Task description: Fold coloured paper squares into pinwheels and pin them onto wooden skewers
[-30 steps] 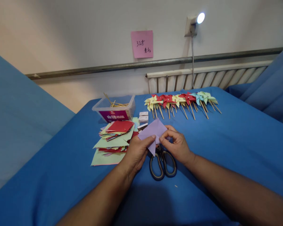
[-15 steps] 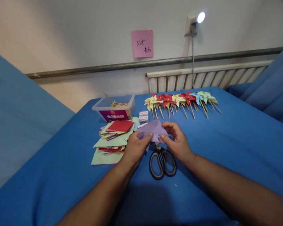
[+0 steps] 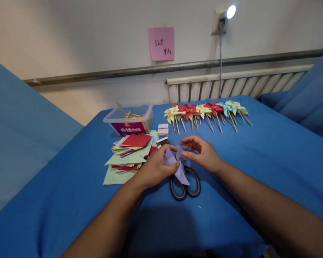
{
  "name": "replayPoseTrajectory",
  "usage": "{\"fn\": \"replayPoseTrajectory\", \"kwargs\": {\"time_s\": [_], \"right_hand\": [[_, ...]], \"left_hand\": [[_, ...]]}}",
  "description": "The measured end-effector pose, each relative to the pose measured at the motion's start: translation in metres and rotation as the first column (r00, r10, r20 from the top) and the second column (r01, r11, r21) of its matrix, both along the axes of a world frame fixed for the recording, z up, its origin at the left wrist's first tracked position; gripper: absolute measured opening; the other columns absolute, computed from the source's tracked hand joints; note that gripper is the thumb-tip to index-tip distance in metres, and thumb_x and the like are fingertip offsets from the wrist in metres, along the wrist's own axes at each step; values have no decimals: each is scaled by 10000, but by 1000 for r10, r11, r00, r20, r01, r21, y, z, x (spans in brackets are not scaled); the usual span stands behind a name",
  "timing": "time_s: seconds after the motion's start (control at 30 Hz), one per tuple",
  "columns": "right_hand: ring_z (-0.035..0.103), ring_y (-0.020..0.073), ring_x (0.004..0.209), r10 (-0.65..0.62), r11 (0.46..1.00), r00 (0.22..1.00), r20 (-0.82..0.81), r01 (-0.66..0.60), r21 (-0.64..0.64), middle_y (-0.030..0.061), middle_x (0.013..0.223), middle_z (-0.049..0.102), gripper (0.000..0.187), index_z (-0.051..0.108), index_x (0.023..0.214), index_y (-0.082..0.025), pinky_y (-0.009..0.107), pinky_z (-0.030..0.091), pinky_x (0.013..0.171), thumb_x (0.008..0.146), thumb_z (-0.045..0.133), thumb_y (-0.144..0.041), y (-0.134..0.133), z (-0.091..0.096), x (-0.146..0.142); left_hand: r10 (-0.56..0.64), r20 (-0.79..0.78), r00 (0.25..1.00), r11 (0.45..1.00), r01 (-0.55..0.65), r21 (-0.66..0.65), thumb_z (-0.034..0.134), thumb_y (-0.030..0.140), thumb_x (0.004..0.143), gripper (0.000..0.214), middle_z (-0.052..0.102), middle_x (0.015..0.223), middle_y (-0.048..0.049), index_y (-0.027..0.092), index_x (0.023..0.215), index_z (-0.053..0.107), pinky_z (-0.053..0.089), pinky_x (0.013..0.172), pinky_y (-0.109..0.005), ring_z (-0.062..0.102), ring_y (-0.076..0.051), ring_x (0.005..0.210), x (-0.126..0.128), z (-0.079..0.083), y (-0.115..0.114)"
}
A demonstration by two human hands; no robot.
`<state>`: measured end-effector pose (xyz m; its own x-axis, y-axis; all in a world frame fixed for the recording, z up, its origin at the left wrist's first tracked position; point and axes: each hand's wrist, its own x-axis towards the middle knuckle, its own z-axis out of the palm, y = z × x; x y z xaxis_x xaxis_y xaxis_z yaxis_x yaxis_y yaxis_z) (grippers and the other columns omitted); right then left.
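A purple paper pinwheel (image 3: 179, 172), partly folded with its blades curling and pointing several ways, is pinched at its middle between the thumb and fingers of my left hand (image 3: 160, 163). My right hand (image 3: 201, 154) is at the right edge of the paper, thumb and curled fingers closed on one blade. Below the paper lie scissors (image 3: 193, 182) with black and grey handles; the paper and my left hand cover their blades. Just left of my left hand are stacks of coloured paper (image 3: 136, 141), red, yellow and green.
Behind the stacks, a clear plastic box (image 3: 127, 120) holds thin wooden sticks. Small white boxes (image 3: 163, 132) stand beside it. A row of finished pinwheels (image 3: 204, 111) on sticks lies at the back right of the blue cloth (image 3: 244, 172). A radiator (image 3: 239, 84) runs behind.
The purple paper has been turned, so one blade now points down over the scissors. My left hand has moved slightly right, and a small dark-edged box shows behind it.
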<state>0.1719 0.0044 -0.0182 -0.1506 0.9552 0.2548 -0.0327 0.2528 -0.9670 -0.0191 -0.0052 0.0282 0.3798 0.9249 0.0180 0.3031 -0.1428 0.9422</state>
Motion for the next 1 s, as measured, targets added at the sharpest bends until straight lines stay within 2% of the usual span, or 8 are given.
{"fn": "replayPoseTrajectory", "kwargs": {"time_s": [0.1,0.23,0.3,0.53,0.67,0.8,0.9,1.0], "right_hand": [[623,192,953,-19,999,998,-52,18,-27,74,1085,648,521,568,1086,-227,362,498,829,630,789,-348,1,-3,-1],[642,151,720,200,963,966,-162,-225,-150,6,805,675,450,546,1024,-208,307,524,670,651,768,-322,-1,-5,-5],[632,140,679,257,938,951,-170,-288,-194,-10,781,669,437,540,1001,-206,281,519,622,643,772,-300,-4,-6,-8],[620,132,688,246,931,948,-201,-289,-224,-7,828,659,399,572,939,-200,255,516,609,609,782,-281,-8,-9,-14],[626,137,693,136,947,949,-283,-209,-245,-12,834,659,404,559,920,-204,270,516,633,600,786,-301,-7,-9,-18],[635,145,666,-24,962,926,-376,-81,-261,-7,799,673,419,545,937,-196,296,520,661,608,784,-299,-6,-8,-22],[643,154,679,-104,966,908,-407,-5,-258,9,823,686,417,544,950,-194,308,525,671,621,776,-302,-6,-8,-24],[643,158,670,-144,963,899,-413,31,-267,11,831,693,412,550,946,-197,309,525,661,617,777,-296,-7,-8,-25]], "left_hand": [[-54,-44,998,999,54,-3,699,205,639,370,650,842,-36,174,1002,637,421,618,-251,568,-178,703,0,4,-2],[-45,-42,998,999,46,29,718,187,614,453,657,881,-43,183,1060,638,428,647,-262,570,-193,730,1,9,-2],[-43,-26,999,999,43,26,728,178,598,481,662,903,-52,187,1073,650,432,664,-264,574,-204,750,0,10,-2],[43,-80,996,995,-36,89,762,192,549,574,654,1052,-57,202,1112,649,426,817,-293,581,-242,914,-1,7,0],[98,9,995,992,-98,80,756,197,583,586,647,1084,-69,193,1154,623,436,830,-288,593,-230,938,3,1,3],[247,220,944,964,-217,-151,775,226,606,528,667,1024,-93,149,1107,627,463,792,-289,620,-201,864,10,-8,4],[249,378,892,905,-76,-418,756,279,656,408,681,896,-93,123,1019,656,491,724,-304,627,-177,743,15,-14,2],[268,447,853,860,-2,-511,755,258,663,346,677,866,-76,127,971,666,502,700,-295,626,-163,732,20,-18,-1]]}}
